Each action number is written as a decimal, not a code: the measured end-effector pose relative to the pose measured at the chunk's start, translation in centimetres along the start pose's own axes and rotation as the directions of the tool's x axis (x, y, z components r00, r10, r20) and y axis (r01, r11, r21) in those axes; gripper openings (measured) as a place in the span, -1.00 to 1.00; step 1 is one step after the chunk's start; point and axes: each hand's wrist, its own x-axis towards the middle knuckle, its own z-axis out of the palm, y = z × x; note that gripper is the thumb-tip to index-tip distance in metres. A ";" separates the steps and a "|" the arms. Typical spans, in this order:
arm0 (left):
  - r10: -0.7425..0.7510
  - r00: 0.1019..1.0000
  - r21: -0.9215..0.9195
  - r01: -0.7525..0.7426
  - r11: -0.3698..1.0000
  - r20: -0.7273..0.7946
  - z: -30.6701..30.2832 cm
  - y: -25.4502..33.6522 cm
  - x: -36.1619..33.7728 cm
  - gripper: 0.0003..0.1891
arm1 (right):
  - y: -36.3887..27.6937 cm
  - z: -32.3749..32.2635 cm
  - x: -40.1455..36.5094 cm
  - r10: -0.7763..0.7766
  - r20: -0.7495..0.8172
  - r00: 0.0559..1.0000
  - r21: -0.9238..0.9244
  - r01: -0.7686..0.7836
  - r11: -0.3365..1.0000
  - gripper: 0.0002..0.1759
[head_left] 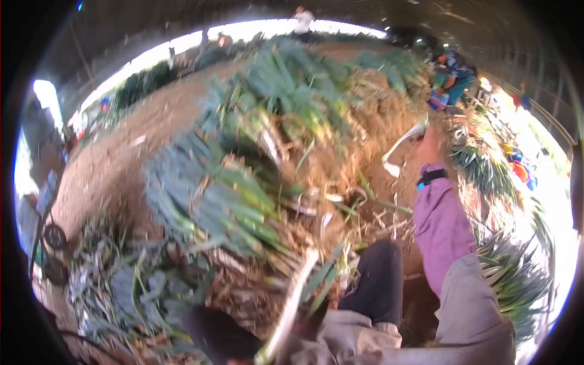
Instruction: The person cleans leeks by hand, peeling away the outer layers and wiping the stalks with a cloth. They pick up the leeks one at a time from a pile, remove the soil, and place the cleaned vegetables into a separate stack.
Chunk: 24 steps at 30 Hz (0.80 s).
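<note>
My right hand (431, 146), blurred, reaches forward on the right beyond a purple sleeve and dark wristband. Its fingers appear closed on a thin pale leek (398, 149), whose white end hangs to the left. Low in the centre, my left hand (306, 330) is mostly in shadow, apparently closed round a thicker white leek (295, 298) slanting upward in front of my legs. Green-leaved leeks (219, 188) lie in heaps ahead and to the left. Dry leaves and loose stalks cover the soil between them and my knees.
A person (453, 79) crouches at the upper right; another person (302, 21) stands far back. More leafy leeks (508, 274) lie along the right side. Wheels (55, 237) show at the left edge, beside a bare dirt strip (134, 146).
</note>
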 end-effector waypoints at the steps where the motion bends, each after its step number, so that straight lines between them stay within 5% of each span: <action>1: -0.065 0.998 -0.005 0.065 0.998 -0.005 -0.7 0.1 0.9 -0.88 | 1.0 0.0 1.5 0.031 0.117 0.993 0.054 -0.038 0.998 -0.72; 2: -0.178 0.983 -0.050 0.180 0.982 0.046 -1.5 0.0 3.0 -0.85 | -0.3 2.2 -1.0 -0.090 0.240 0.967 -0.215 0.143 0.966 -0.68; 3: -0.279 0.955 -0.087 0.288 0.954 0.101 -1.9 -0.7 4.6 -0.80 | -2.3 5.0 -6.5 -0.299 0.455 0.838 -0.522 0.524 0.673 -0.63; 4: -0.408 0.897 -0.139 0.431 0.891 0.169 -2.1 -1.1 6.2 -0.74 | -1.6 8.0 -14.2 -0.291 0.654 0.698 -0.522 0.696 0.493 -0.59; 6: -0.275 0.949 0.001 0.278 0.961 0.153 -2.3 -2.9 7.6 -0.78 | -3.8 10.2 -24.6 -0.249 0.848 0.468 -0.375 0.862 0.340 -0.52; 7: -0.348 0.927 -0.054 0.358 0.932 0.141 -2.2 -2.3 8.6 -0.76 | -4.6 10.8 -29.4 -0.209 0.905 0.370 -0.307 0.909 0.283 -0.50; 9: -0.404 0.899 -0.021 0.413 0.910 0.166 -2.3 -2.6 9.5 -0.75 | -4.8 12.4 -36.8 -0.318 0.947 0.044 0.056 0.953 0.296 -0.41; 10: -0.420 0.891 0.000 0.427 0.904 0.173 -2.5 -2.6 10.0 -0.75 | -4.3 13.0 -40.0 -0.419 0.907 -0.046 0.219 0.901 0.374 -0.36; 12: -0.378 0.909 -0.111 0.400 0.910 0.177 -2.5 -2.3 10.1 -0.76 | -4.4 13.4 -44.7 -0.313 0.924 -0.220 0.338 0.852 0.399 -0.32; 14: -0.093 0.989 -0.147 0.109 0.983 0.111 -1.8 -4.2 9.8 -0.73 | -3.8 13.9 -47.6 -0.349 0.894 -0.280 0.387 0.875 0.290 -0.42; 16: -0.242 0.953 -0.178 0.275 0.945 0.184 -2.3 -2.4 10.0 -0.71 | -1.8 14.2 -48.6 -0.361 0.879 -0.311 0.414 0.873 0.256 -0.62; 22: -0.241 0.953 0.032 0.240 0.970 0.181 -1.9 -3.0 9.2 -0.65 | -1.3 13.9 -47.8 -0.293 0.842 -0.454 0.524 0.817 0.239 -0.79; 24: -0.248 0.949 -0.030 0.259 0.966 0.197 -1.7 -2.6 8.9 -0.65 | -1.1 13.6 -47.9 -0.328 0.824 -0.462 0.545 0.804 0.237 -0.79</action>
